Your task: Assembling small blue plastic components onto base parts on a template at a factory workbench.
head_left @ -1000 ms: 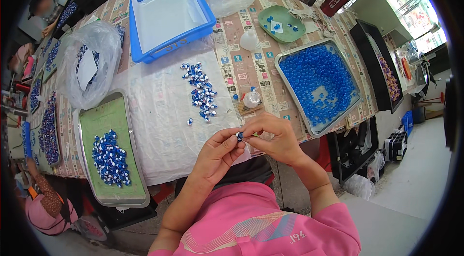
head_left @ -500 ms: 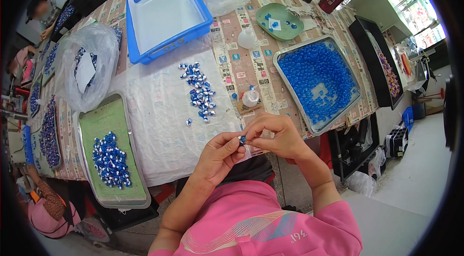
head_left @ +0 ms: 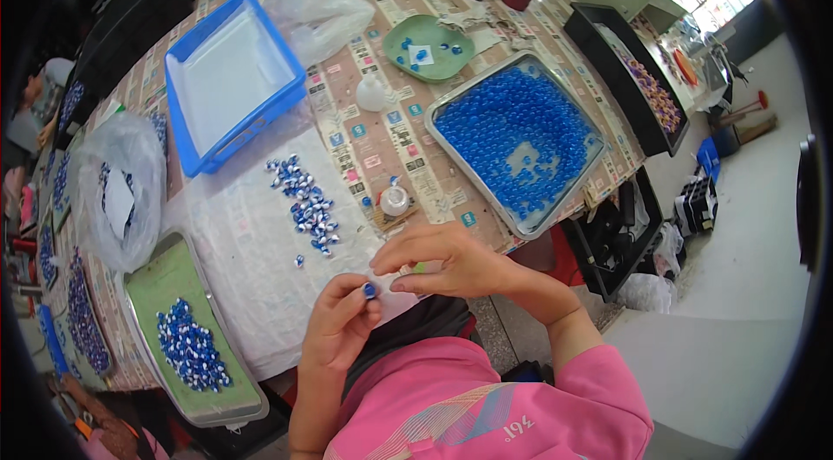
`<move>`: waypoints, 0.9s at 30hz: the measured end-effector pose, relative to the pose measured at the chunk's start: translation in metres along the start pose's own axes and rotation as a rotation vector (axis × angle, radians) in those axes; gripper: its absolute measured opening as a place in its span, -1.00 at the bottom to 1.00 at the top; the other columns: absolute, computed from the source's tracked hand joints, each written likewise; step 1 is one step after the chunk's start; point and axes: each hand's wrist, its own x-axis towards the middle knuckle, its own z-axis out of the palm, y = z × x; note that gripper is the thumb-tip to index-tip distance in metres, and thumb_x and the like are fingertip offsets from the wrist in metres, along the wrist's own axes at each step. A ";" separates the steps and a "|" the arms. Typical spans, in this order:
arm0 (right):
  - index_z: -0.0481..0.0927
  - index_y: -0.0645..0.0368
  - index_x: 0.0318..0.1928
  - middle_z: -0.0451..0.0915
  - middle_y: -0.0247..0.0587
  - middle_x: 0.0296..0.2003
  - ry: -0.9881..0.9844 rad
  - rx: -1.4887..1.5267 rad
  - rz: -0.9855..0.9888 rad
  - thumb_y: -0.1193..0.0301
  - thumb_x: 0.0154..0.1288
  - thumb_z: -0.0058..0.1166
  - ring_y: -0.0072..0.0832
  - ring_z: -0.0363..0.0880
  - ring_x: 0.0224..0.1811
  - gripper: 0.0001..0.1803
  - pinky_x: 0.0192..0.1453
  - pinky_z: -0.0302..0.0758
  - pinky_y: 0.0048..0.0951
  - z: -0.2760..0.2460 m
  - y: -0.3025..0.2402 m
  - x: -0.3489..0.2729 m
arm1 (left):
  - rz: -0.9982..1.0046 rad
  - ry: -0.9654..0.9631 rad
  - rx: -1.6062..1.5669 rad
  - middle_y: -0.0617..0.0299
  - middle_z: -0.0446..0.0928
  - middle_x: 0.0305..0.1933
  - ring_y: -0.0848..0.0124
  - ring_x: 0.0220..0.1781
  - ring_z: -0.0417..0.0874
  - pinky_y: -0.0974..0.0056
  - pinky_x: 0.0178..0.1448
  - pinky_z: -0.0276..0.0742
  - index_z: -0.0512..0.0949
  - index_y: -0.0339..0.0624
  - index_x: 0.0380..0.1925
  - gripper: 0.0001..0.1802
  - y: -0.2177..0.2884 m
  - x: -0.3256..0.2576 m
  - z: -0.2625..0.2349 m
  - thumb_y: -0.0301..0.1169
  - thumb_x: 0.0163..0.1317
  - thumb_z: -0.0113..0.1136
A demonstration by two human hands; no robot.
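Blue and tiny, the bead [head_left: 370,290] sits right at the tips of my left hand [head_left: 340,325], low in front of my chest and just off the near edge of the table [head_left: 382,143]; my left fingers are curled in and pinch the bead between thumb and first finger; my right hand [head_left: 444,262] is just beside it, a small gap away, with its fingers bent and its thumb and finger tips pressed close together; I cannot tell if they hold something small, though a bit of green peeks out under that hand; a moment ago both hands met around the bead in the middle, and now they have come a little apart, with the bead left in my left hand; on the white cloth [head_left: 252,260] past my hands lies a loose heap of blue and white beads [head_left: 305,204]; near my right hand stands a small clear bottle [head_left: 395,198]; further right is a metal tray of blue balls [head_left: 514,137]; to my left is a green tray [head_left: 165,286] with more blue and white beads; far back sit an empty blue bin [head_left: 227,82] and a green plate [head_left: 429,47]; these things lie where they lay before.
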 end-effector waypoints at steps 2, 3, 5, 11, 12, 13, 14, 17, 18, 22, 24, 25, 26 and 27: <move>0.73 0.19 -0.14 0.72 -0.18 -0.14 0.173 -0.158 -0.177 0.61 0.09 0.34 -0.30 0.68 -0.04 -0.73 0.03 0.58 -0.37 -0.019 0.011 -0.009 | 0.126 0.028 0.050 0.12 0.56 -0.10 0.44 -0.21 0.63 0.38 -0.08 0.66 0.48 -0.24 -0.02 -0.78 0.011 -0.011 -0.005 -0.50 0.36 0.20; 0.72 0.19 -0.15 0.72 -0.17 -0.14 0.265 -0.278 -0.159 0.61 0.09 0.32 -0.30 0.68 -0.04 -0.74 0.04 0.58 -0.36 -0.033 0.015 -0.012 | 0.203 0.042 0.078 0.13 0.49 -0.06 0.45 -0.19 0.57 0.40 -0.06 0.63 0.46 -0.22 0.01 -0.74 0.020 -0.021 -0.014 -0.49 0.36 0.19; 0.72 0.20 -0.17 0.72 -0.16 -0.13 0.485 -0.533 -0.088 0.62 0.10 0.30 -0.29 0.67 -0.05 -0.76 0.06 0.57 -0.34 -0.067 0.025 -0.023 | 0.371 0.039 0.064 0.16 0.45 -0.06 0.48 -0.20 0.52 0.42 -0.04 0.58 0.44 -0.21 0.01 -0.75 0.040 -0.041 -0.023 -0.50 0.37 0.18; 0.70 0.19 -0.21 0.70 -0.19 -0.18 0.760 -0.994 0.351 0.59 0.10 0.25 -0.24 0.62 -0.08 -0.80 0.05 0.52 -0.28 -0.165 0.062 -0.087 | 0.886 0.771 0.941 0.31 0.51 -0.23 0.57 -0.26 0.48 0.46 -0.13 0.46 0.53 -0.24 -0.11 -0.85 0.099 -0.110 -0.110 -0.50 0.36 0.21; 0.70 0.19 -0.21 0.70 -0.19 -0.18 0.767 -0.993 0.357 0.59 0.10 0.25 -0.24 0.62 -0.08 -0.80 0.05 0.52 -0.28 -0.170 0.066 -0.092 | 0.883 0.764 0.947 0.31 0.51 -0.23 0.57 -0.26 0.48 0.46 -0.13 0.46 0.53 -0.24 -0.11 -0.85 0.106 -0.122 -0.126 -0.50 0.36 0.21; 0.70 0.20 -0.21 0.69 -0.18 -0.20 0.737 -0.969 0.369 0.59 0.09 0.25 -0.23 0.62 -0.10 -0.79 0.03 0.51 -0.27 -0.174 0.069 -0.097 | 0.927 0.932 1.115 0.28 0.55 -0.22 0.56 -0.24 0.51 0.45 -0.12 0.48 0.55 -0.28 -0.13 -0.85 0.113 -0.133 -0.144 -0.49 0.35 0.23; 0.70 0.21 -0.21 0.69 -0.17 -0.22 0.706 -0.943 0.378 0.59 0.08 0.26 -0.22 0.61 -0.13 -0.79 0.01 0.51 -0.26 -0.178 0.073 -0.100 | 0.969 1.104 1.282 0.25 0.58 -0.21 0.55 -0.22 0.55 0.44 -0.11 0.50 0.57 -0.32 -0.15 -0.84 0.117 -0.142 -0.159 -0.47 0.34 0.25; 0.70 0.21 -0.22 0.67 -0.15 -0.26 0.664 -0.911 0.399 0.58 0.06 0.28 -0.23 0.60 -0.16 -0.78 -0.02 0.51 -0.25 -0.179 0.078 -0.101 | 0.879 1.266 1.573 0.21 0.62 -0.15 0.50 -0.16 0.61 0.38 -0.07 0.55 0.59 -0.35 -0.08 -0.77 0.124 -0.156 -0.179 -0.45 0.33 0.26; 0.70 0.21 -0.22 0.67 -0.15 -0.26 0.669 -0.911 0.402 0.58 0.06 0.28 -0.23 0.60 -0.16 -0.78 -0.02 0.51 -0.25 -0.179 0.078 -0.101 | 0.880 1.260 1.576 0.21 0.62 -0.15 0.50 -0.16 0.61 0.38 -0.07 0.55 0.59 -0.35 -0.08 -0.77 0.122 -0.155 -0.178 -0.45 0.33 0.26; 0.69 0.21 -0.22 0.64 -0.13 -0.27 0.625 -0.861 0.463 0.56 0.04 0.28 -0.18 0.58 -0.17 -0.78 -0.02 0.50 -0.23 -0.182 0.081 -0.103 | 0.795 1.260 1.770 0.17 0.65 -0.09 0.42 -0.13 0.64 0.32 -0.03 0.57 0.59 -0.33 0.00 -0.72 0.117 -0.149 -0.179 -0.44 0.33 0.25; 0.70 0.22 -0.22 0.65 -0.15 -0.27 0.623 -0.867 0.454 0.57 0.04 0.30 -0.24 0.59 -0.23 -0.78 -0.07 0.52 -0.28 -0.183 0.084 -0.108 | 0.836 1.255 1.831 0.15 0.65 -0.07 0.39 -0.12 0.64 0.30 -0.03 0.57 0.60 -0.31 0.01 -0.71 0.114 -0.139 -0.169 -0.45 0.33 0.25; 0.70 0.22 -0.21 0.65 -0.17 -0.27 0.620 -0.881 0.419 0.58 0.05 0.29 -0.29 0.59 -0.24 -0.77 -0.09 0.53 -0.32 -0.184 0.084 -0.111 | 0.857 1.262 1.881 0.12 0.64 -0.04 0.34 -0.08 0.64 0.27 0.01 0.56 0.61 -0.31 0.00 -0.72 0.112 -0.136 -0.163 -0.45 0.32 0.25; 0.70 0.22 -0.19 0.64 -0.19 -0.27 0.597 -0.864 0.356 0.58 0.07 0.28 -0.33 0.59 -0.26 -0.77 -0.12 0.53 -0.37 -0.182 0.090 -0.104 | 0.879 1.319 1.942 0.08 0.63 -0.01 0.29 -0.04 0.63 0.24 0.05 0.55 0.61 -0.30 -0.01 -0.72 0.106 -0.144 -0.142 -0.46 0.31 0.25; 0.70 0.22 -0.19 0.64 -0.19 -0.27 0.598 -0.863 0.356 0.58 0.07 0.28 -0.33 0.59 -0.26 -0.77 -0.12 0.53 -0.37 -0.180 0.086 -0.103 | 0.879 1.318 1.943 0.08 0.63 -0.01 0.29 -0.04 0.63 0.24 0.05 0.55 0.61 -0.30 -0.01 -0.72 0.103 -0.139 -0.132 -0.46 0.31 0.25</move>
